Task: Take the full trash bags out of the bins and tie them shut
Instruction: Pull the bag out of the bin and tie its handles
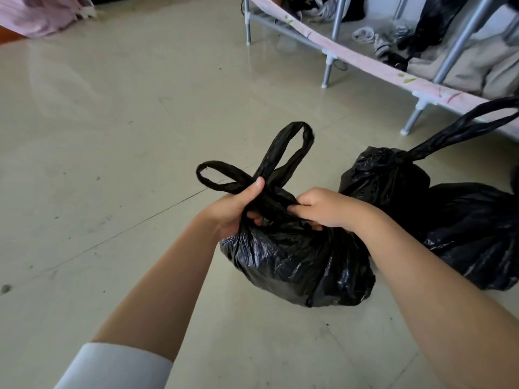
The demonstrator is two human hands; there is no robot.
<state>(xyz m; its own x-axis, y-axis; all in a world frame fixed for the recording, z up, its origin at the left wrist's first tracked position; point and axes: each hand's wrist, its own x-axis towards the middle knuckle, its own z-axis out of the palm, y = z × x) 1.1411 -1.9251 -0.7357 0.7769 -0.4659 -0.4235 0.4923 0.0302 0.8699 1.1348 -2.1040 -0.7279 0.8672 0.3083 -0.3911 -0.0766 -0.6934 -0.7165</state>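
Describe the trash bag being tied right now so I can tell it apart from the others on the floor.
On the pale tiled floor, in front of the metal-legged rack, lie black trash bags. The one you want is the nearest, leftmost trash bag, with the left hand and right hand gripping its neck. Its two handle loops stick up loose, while the bag behind it is untouched.

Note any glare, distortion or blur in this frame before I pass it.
Head view: soft window glare on the tiled floor; wide-angle bending curves the metal rack; highlights on the near black bag; both hands sharp, left hand, right hand.
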